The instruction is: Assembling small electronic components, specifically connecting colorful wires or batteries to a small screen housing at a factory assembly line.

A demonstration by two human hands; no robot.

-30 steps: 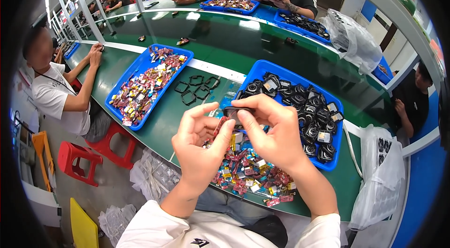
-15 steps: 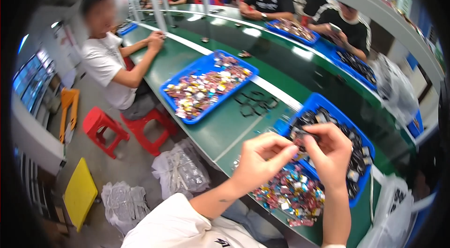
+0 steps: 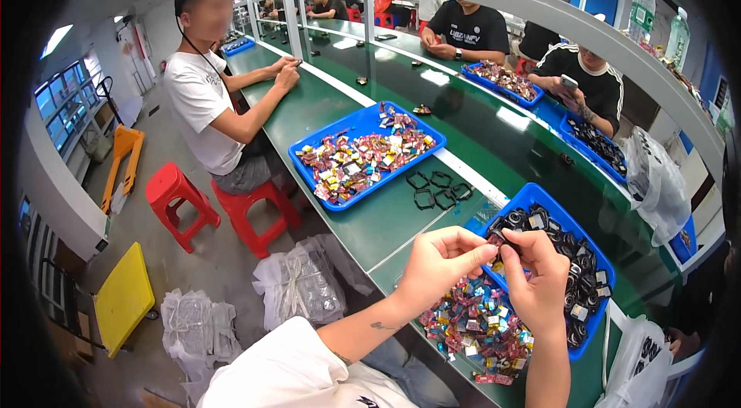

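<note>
Five frames [image 3: 444, 191] lie at three o'clock; two bottles [image 3: 641, 10] stand at two, two stools [image 3: 174, 186] at nine, two bundles [image 3: 301, 284] at seven, one board [image 3: 126, 298] at eight.

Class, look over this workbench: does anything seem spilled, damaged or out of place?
Mildly odd: the black frames lie loose on the green table between the two nearest blue trays, rather than in one. That may be deliberate; no damage is clear.

Lighting: bright; ceiling lamps [image 3: 57, 40] visible far left. White glare patches mark green belt [image 3: 463, 138]. Distortion: straight edges curve.
</note>
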